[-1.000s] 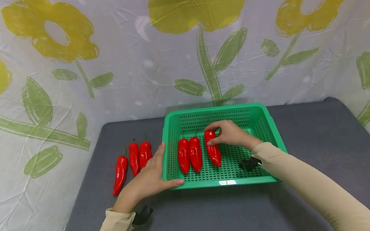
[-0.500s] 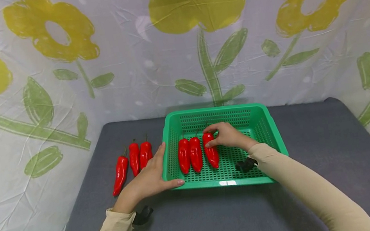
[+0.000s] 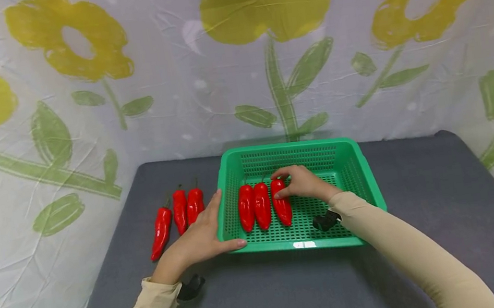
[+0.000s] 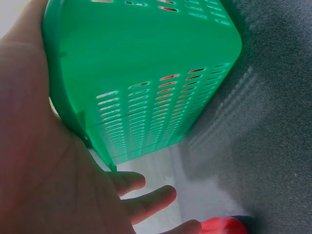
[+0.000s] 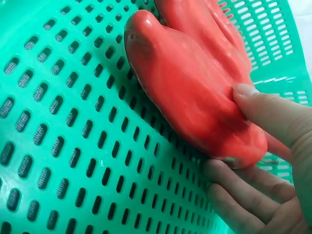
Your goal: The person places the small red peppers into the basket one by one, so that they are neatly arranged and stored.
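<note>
As a spread left hand [image 3: 198, 239] seemingly steadies a rectangular green plastic basket [image 3: 269, 247], the right hand [image 3: 301, 182] pinches a long, glossy red pepper [image 3: 284, 213].

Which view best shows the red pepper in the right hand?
Right wrist: the red pepper looms close, nearly whole. Head: smaller, upper part partly covered by the right hand. Left wrist: red glimpses through the perforated green basket, unclear which pepper's.
</note>
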Demonstrator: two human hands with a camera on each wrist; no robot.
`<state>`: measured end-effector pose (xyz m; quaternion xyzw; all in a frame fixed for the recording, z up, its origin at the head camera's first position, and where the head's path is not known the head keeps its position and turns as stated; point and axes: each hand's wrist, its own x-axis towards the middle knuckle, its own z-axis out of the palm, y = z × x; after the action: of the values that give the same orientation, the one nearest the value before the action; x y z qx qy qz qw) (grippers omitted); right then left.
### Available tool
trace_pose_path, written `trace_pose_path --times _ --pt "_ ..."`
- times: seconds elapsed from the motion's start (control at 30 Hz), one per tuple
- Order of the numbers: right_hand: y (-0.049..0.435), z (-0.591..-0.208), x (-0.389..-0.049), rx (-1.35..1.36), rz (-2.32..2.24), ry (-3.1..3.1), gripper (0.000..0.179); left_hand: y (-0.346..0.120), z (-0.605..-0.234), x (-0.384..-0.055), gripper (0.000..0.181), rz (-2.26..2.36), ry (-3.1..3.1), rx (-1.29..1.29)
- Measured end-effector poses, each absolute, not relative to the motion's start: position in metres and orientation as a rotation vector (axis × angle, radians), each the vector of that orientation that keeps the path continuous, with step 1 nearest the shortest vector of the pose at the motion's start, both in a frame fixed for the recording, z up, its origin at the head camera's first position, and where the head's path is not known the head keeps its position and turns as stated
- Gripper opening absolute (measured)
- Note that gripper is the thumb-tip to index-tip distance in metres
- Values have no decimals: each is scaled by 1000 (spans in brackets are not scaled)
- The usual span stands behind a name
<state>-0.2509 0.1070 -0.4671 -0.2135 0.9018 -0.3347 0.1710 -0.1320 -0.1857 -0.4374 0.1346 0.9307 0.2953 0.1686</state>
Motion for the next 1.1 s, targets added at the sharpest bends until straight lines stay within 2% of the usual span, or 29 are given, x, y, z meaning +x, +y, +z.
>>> trace_pose_path --times 1.1 --pt "100 -473 -251 -578 -947 2546 55 -186 -437 -133 127 844 2638 383"
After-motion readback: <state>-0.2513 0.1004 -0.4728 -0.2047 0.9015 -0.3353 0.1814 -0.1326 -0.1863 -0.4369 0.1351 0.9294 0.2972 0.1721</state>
